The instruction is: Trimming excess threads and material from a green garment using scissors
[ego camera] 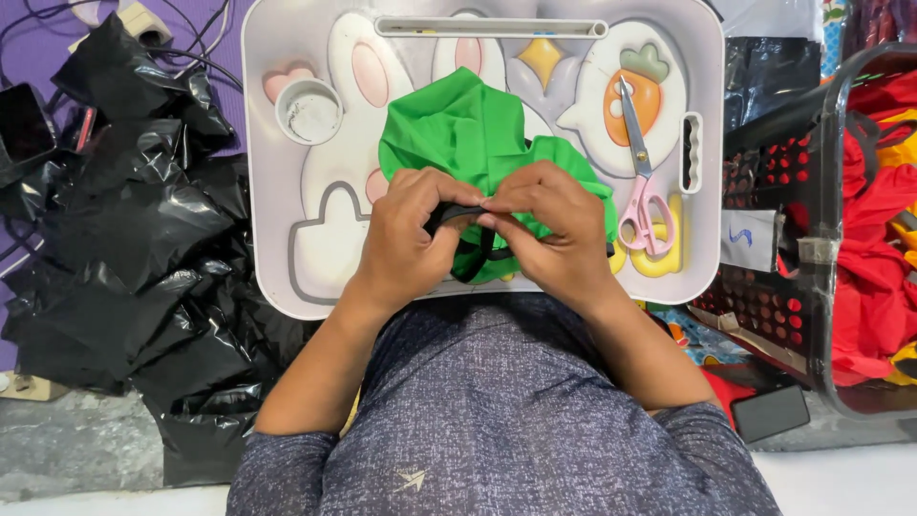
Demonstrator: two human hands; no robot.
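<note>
Far out to the left of the hands lies a heap of crumpled black plastic bags, well apart from both. Nearer, just above and left of the left hand, a small round white cup sits in the white lap tray.

The left hand is curled narrow, its fingertips pinching a black strap at the near edge of the green fabric. The fabric lies bunched on the tray, just beyond and partly under both hands.

The right hand meets the left at the fingertips, also closed to a pinch on the same strap; a loop of strap hangs below, between the two hands.

Just right of the right hand, pink-handled scissors lie on the tray, blades pointing away, near but not touching it. Further right stands a dark plastic crate, and beyond it a clear-rimmed basket of red cloth.
</note>
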